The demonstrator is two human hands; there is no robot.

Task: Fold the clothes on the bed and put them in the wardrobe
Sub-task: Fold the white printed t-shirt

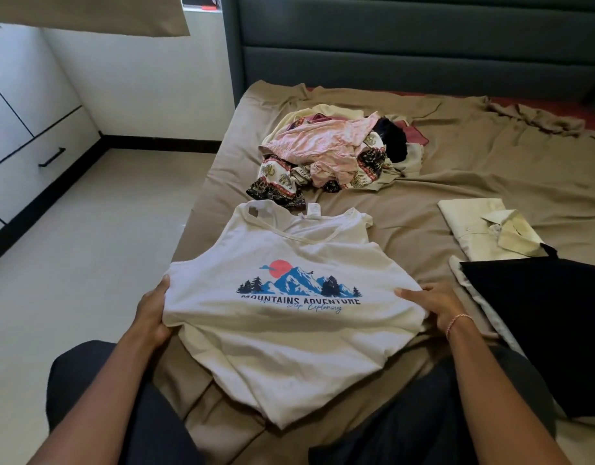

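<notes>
**White top held at both side edges, fold not yet made**

I see the white tank top [289, 333] lying print-up on the bed [423, 203], in the lower centre of the frame. Its long axis runs from the straps at mid-frame down to the hem near the bottom edge, leaning a little to the right. The two hands sit across that axis at the level of the print, one on each side and about equally near. The left hand [154, 315] grips the left side edge, thumb on top and fingers [161, 330] curled under the bunched cloth. The right hand [435, 305] lies on the right side edge with its fingers pointing inward. I cannot tell whether they pinch the cloth or only press it. I judge the next fold turns on bringing a side across this axis.

Above the straps lies an unfolded heap of clothes [336, 152]. At the right are a folded cream shirt [473, 226] and a dark garment [541, 323]. White drawers [31, 162] stand at the left edge
</notes>
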